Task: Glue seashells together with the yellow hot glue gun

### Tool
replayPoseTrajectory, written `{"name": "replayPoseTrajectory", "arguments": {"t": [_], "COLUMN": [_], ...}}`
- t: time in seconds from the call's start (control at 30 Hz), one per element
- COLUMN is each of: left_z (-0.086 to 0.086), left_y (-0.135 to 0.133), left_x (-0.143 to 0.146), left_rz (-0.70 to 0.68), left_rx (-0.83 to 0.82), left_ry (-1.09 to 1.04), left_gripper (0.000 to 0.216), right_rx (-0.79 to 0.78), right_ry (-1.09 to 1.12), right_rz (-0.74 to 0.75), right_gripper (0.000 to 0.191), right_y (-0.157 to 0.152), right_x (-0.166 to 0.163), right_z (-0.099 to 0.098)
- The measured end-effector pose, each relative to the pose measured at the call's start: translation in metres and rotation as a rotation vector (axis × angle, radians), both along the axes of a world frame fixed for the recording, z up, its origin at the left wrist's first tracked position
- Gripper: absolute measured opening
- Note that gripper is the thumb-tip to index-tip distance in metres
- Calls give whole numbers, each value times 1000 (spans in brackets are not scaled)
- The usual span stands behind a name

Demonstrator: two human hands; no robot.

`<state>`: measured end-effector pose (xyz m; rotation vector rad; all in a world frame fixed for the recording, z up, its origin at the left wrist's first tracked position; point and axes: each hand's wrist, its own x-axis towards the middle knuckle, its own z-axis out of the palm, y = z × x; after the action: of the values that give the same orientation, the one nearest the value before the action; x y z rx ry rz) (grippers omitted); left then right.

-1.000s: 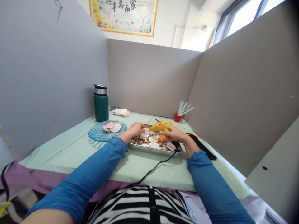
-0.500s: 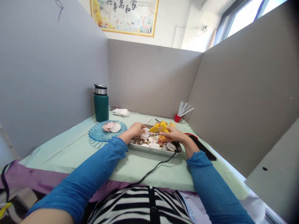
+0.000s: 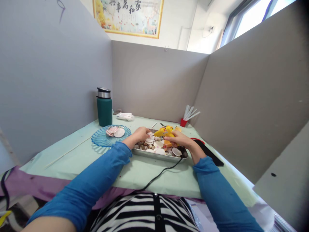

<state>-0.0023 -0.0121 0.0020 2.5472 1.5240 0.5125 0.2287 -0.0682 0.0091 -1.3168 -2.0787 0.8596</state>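
Observation:
My right hand (image 3: 181, 140) is wrapped round a yellow glue gun (image 3: 164, 131), whose nozzle points left over a metal tray (image 3: 154, 154) filled with several seashells. A black cord (image 3: 159, 175) runs from the gun toward my body. My left hand (image 3: 140, 133) is closed at the tray's left end, pinching a pale shell (image 3: 149, 139) right at the nozzle tip.
A blue glass plate (image 3: 101, 139) with a few shells lies left of the tray. Behind it stands a green flask (image 3: 104, 107). A red cup of white sticks (image 3: 186, 118) sits at the back right, a black flat object (image 3: 209, 153) right of the tray. Grey partitions wall three sides.

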Motion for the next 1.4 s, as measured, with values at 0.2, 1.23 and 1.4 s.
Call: {"name": "replayPoseTrajectory", "arguments": {"t": [0.2, 1.23, 1.4], "left_z": [-1, 0, 0], "left_y": [2, -2, -2], "left_x": [0, 1, 1], "left_rz": [11, -2, -18], "left_rx": [1, 0, -7], "left_ry": [6, -15, -23], "left_gripper": [31, 41, 42], "right_rx": [-45, -5, -15], "right_ry": [-8, 50, 23], "right_rz": [74, -2, -30], "right_gripper": [33, 35, 33], "right_y": [1, -1, 1], "right_x": [1, -5, -4], "right_z": [-2, -6, -8]}}
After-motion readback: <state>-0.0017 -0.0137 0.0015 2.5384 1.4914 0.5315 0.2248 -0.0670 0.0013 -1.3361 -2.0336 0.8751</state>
